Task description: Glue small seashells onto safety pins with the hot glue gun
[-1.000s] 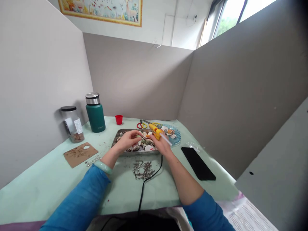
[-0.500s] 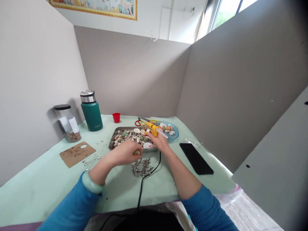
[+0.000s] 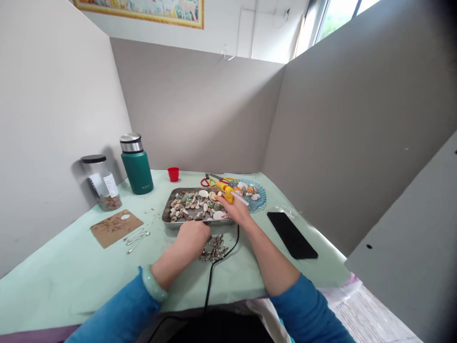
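Note:
My right hand [image 3: 233, 209] is wrapped round a yellow hot glue gun [image 3: 225, 191], held over the right side of a metal tray [image 3: 166, 212]. A white glue stick [image 3: 240, 197] sticks out of the gun's back. Loose seashells [image 3: 193, 200] of mixed colours lie in the tray. My left hand [image 3: 194, 237] is closed just in front of the tray, at the left edge of a pile of small silvery metal pieces [image 3: 215, 247]. Its fingertips face away from view, so whatever they hold is hidden.
A black cord [image 3: 211, 276] runs beside the metal pile to the front edge. Left are a green bottle [image 3: 137, 171], a jar [image 3: 107, 188], a brown card [image 3: 116, 227] and metal pins [image 3: 135, 238]. Behind stand a red cup [image 3: 173, 175], scissors [image 3: 210, 181] and a blue plate [image 3: 262, 195]; a black phone [image 3: 293, 236] lies right.
My left hand has moved down and nearer to me, from over the tray's front edge to the metal pile. The small pale greenish piece in its fingers is now out of sight. My right hand stays put.

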`<action>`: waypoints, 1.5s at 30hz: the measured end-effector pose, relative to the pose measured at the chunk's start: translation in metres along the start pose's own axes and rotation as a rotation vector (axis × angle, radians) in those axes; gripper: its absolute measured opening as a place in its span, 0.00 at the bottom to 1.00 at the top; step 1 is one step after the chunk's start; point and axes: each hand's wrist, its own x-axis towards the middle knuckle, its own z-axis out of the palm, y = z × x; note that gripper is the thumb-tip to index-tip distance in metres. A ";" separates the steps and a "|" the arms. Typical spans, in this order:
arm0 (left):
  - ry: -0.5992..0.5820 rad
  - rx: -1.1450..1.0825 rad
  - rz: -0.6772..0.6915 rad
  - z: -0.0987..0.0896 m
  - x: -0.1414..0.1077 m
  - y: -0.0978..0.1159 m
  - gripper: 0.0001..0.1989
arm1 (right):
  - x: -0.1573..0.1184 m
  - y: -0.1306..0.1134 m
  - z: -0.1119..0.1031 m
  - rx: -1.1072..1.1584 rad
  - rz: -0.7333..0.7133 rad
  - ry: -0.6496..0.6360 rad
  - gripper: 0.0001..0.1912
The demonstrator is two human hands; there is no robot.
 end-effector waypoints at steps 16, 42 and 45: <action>0.565 -0.984 -0.215 -0.051 0.025 -0.032 0.09 | -0.008 -0.024 0.004 0.578 0.152 -0.094 0.15; 0.101 -2.297 0.098 -0.012 0.044 -0.035 0.13 | -0.015 -0.022 0.012 0.594 0.124 -0.027 0.14; 0.183 -2.267 0.076 -0.009 0.045 -0.036 0.14 | -0.015 -0.023 0.010 0.607 0.141 -0.016 0.13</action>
